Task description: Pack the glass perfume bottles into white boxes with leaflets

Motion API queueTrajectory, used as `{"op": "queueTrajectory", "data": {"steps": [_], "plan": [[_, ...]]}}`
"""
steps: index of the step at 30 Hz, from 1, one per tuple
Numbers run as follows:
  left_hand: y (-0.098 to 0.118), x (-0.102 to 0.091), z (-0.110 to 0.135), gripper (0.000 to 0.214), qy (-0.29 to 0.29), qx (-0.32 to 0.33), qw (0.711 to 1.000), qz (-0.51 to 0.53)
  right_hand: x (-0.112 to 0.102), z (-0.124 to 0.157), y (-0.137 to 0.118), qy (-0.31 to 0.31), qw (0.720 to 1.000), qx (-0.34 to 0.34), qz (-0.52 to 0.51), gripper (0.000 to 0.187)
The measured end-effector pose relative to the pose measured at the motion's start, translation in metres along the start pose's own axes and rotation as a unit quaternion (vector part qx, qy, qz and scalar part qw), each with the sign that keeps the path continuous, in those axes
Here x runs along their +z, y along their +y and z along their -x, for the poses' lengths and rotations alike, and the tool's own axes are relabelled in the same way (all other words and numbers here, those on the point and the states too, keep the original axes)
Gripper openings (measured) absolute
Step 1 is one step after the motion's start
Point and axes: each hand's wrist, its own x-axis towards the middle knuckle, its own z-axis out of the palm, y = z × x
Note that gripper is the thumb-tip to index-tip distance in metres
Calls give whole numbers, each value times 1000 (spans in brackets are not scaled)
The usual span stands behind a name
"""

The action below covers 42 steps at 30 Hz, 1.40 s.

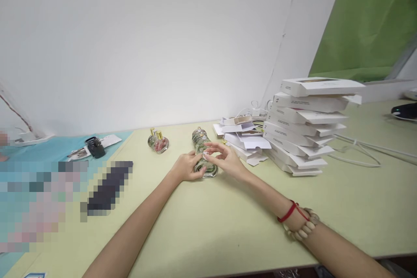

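Clear glass bottles (199, 137) stand in a close row in the middle of the table, one behind another. My left hand (188, 167) rests at the left side of the nearest glass bottle (210, 170), its fingers curled against the glass. Over the top of that same bottle, my right hand (226, 159) has thumb and fingers drawn together at the neck. Whatever small part lies between those fingertips is hidden. To the left stand perfume bottles with gold caps (159, 143), one with pink inside.
A tall stack of white boxes (302, 128) rises on the right, with opened white cartons (244, 137) beside it. White cables (361, 150) run farther right. On the left lie a blue sheet (42, 150), a dark jar (95, 147) and a blurred dark object (110, 189).
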Motion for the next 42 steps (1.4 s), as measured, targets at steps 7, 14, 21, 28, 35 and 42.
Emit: {"op": "queueTrajectory", "data": {"steps": [7, 14, 21, 28, 35, 42], "plan": [[0, 0, 0, 25, -5, -4, 1000, -6, -2, 0, 2, -31, 999, -15, 8, 38], [0, 0, 0, 27, -2, -3, 1000, -6, -2, 0, -1, -48, 999, -8, 14, 32], [-1, 2, 1, 24, 0, -3, 1000, -4, -1, 2, -3, -44, 998, -21, 40, 29], [0, 0, 0, 27, -7, -5, 1000, -12, -2, 1, -2, -42, 997, -30, 54, 26], [0, -1, 0, 26, -7, -6, 1000, -4, -6, 0, -5, -25, 994, -47, 95, 21], [2, -3, -1, 27, -6, -9, 1000, 9, -5, 0, -3, -13, 992, -61, 110, 20]]}}
